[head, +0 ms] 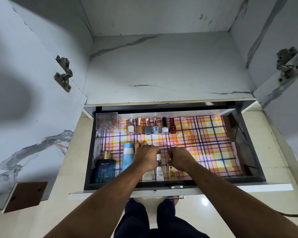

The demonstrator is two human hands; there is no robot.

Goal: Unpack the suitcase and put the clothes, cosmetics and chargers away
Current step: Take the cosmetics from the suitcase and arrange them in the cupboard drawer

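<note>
- Both hands are down in the open drawer (251,170), near its front edge. The left hand (145,156) is curled over the tubes beside the pale blue bottle (128,156); the right hand (180,158) is curled just beside it. Between them a small white tube (158,158) shows, but I cannot tell which hand actually grips it, or whether the right holds the gold tube (172,171) under it.
- The cosmetics sit in two lines: six nail polish bottles (150,127) upright along the back edge, and the cologne bottle (105,167), blue bottle and tubes lying along the front edge.
- Likely slip: the tubes are smooth, rounded plastic lying side by side, so a nudge from either wrist could roll them out of line or against the cologne.
- The polish bottles are narrow glass with tall caps; a jolt to the drawer could topple them like skittles.
- The checked liner (205,145) looks like thin glossy sheet, creased towards the right edge, so things may slide on it.
- A clear box (107,122) fills the back-left corner, hard-edged and rigid.
</note>
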